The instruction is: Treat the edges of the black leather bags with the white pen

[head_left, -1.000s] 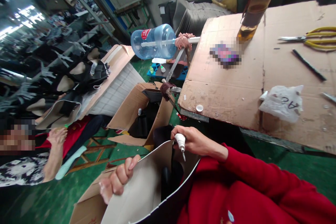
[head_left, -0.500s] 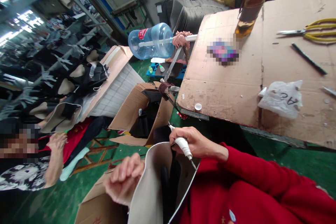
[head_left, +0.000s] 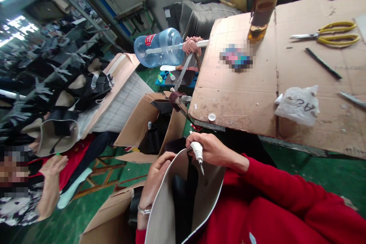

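Apparently, in the head view, rim-handling is in hand: the right hand (head_left: 210, 148) has its fingers closed on a white-wrapped pointed tool (head_left: 196, 150) at the rim of an open, pale-lined piece (head_left: 161, 207) before the body, black material (head_left: 183, 202) inside. The left hand (head_left: 160, 171) meets its outside, grip unclear. Moving next calls for tip control. Beyond, a cardboard box (head_left: 134, 127) contains black pieces (head_left: 153, 139).

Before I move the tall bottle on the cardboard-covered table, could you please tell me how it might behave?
The bottle might tip if pushed near its top, being tall and narrow. It probably has some heft, since amber liquid shows inside.
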Motion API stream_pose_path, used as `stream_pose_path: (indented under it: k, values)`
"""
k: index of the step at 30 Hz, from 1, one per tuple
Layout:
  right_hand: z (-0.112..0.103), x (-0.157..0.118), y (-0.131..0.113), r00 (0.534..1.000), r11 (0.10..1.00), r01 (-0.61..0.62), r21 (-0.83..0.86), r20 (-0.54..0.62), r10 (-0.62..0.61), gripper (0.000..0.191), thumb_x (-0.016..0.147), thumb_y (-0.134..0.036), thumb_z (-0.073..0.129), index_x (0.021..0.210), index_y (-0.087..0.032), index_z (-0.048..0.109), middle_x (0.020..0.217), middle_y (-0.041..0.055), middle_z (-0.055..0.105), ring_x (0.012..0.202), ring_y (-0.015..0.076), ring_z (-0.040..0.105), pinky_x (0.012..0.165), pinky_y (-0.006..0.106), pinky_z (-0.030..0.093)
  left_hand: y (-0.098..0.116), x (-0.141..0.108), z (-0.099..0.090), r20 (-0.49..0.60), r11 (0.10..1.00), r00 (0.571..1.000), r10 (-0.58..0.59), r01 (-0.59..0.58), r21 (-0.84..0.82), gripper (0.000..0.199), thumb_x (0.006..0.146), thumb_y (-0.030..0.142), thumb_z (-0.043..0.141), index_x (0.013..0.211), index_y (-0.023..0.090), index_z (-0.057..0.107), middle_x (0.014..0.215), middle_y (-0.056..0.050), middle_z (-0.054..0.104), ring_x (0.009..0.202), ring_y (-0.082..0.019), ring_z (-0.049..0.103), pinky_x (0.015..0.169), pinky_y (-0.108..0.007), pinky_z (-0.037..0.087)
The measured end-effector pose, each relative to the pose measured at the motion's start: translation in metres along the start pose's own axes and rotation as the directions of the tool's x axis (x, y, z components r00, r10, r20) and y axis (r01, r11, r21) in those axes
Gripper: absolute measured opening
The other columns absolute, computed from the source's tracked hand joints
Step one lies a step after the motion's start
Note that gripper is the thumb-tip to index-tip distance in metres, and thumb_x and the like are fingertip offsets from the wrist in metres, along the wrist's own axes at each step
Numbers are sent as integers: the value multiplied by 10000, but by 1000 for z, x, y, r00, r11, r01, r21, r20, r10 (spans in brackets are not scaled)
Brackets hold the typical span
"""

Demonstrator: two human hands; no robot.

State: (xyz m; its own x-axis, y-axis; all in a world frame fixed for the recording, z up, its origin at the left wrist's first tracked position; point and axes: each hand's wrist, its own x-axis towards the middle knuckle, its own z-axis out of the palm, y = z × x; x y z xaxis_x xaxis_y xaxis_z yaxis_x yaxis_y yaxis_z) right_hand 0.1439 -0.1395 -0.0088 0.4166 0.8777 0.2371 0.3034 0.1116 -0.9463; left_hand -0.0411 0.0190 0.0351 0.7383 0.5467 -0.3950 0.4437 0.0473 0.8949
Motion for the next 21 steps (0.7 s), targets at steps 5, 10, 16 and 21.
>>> stream_pose_path:
  k: [5, 10, 16, 21]
  values:
    - [6, 0, -6, 1000, 999, 18, 36, 16, -19, 288, 793, -40, 720, 1003, -225, 650, 817, -48, 685, 702, 127, 605, 630, 196, 371, 15, 1, -5, 202, 996, 979, 26, -43, 83, 418, 822, 570, 745, 980, 184, 722, 910, -43, 679, 848, -205, 588, 766, -267, 438]
    - [11, 1, -14, 997, 995, 78, 56, -22, -77, 262, 810, -41, 721, 978, -225, 638, 782, -56, 681, 688, 125, 597, 646, 201, 373, 12, 5, -1, 337, 989, 930, 148, -136, -59, 691, 707, 774, 726, 1082, 195, 686, 1008, -53, 632, 916, -233, 574, 807, -280, 444]
    - [19, 0, -13, 992, 998, 68, -13, -102, -69, 220, 831, -83, 719, 976, -223, 632, 762, -46, 665, 658, 135, 561, 645, 221, 364, 5, 5, 11, 279, 989, 949, 146, -133, -64, 766, 669, 645, 844, 1260, 235, 582, 1117, -60, 652, 1003, -261, 598, 878, -311, 455]
    - [23, -2, -17, 987, 990, 137, 19, -89, -134, 216, 842, -87, 670, 1001, -225, 622, 830, -27, 684, 687, 137, 558, 671, 229, 375, 24, 2, 20, 132, 966, 987, 94, -123, 227, 369, 822, 404, 775, 1126, 213, 685, 1014, -28, 711, 958, -235, 623, 878, -308, 447]
